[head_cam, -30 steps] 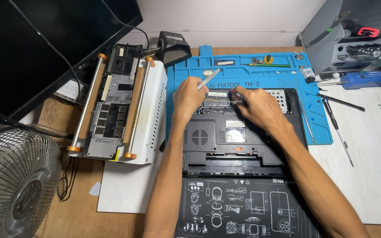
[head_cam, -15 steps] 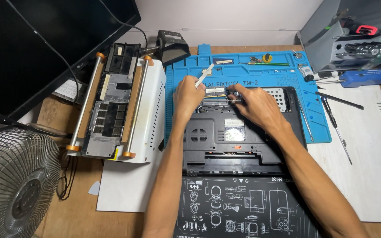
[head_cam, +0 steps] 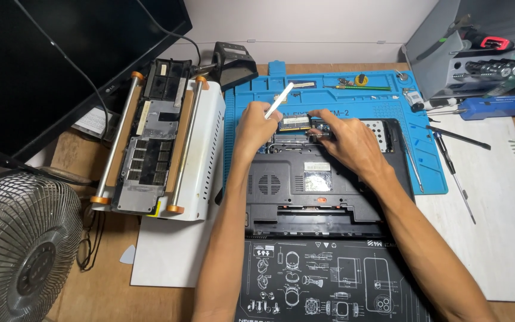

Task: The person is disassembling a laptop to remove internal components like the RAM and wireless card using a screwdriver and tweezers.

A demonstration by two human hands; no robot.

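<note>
Hands: both worked over the open rear bay of a black laptop (head_cam: 323, 179) that lay upside down on a blue work mat (head_cam: 382, 101).
Left hand: the left hand (head_cam: 256, 126) was closed around a slim white pry tool (head_cam: 279, 99), whose free end slanted up and away from the knuckles.
Right hand: the right hand (head_cam: 347, 140) had its fingertips pinched on the right edge of a small green memory module (head_cam: 295, 123).
Memory module: it sat at the far edge of the laptop, between the two hands, just beside the tip of the left thumb; whether it was seated flat or tilted could not be told.
Laptop: its near edge touched a black printed mat (head_cam: 329, 280) closer to the person.
Left of laptop: a white machine (head_cam: 201, 161) with two metal rails and orange end caps carried a dark panel (head_cam: 150, 149).
Far left: a black monitor (head_cam: 43, 59) stood at the back and a wire fan guard (head_cam: 19, 250) sat at the near corner.
Right side: a blue-handled driver (head_cam: 496, 107) and thin black tools (head_cam: 457, 137) lay on a white sheet (head_cam: 496, 226), well apart from the hands.
Tabletop: brown wood (head_cam: 90, 280) showed near the fan.
</note>
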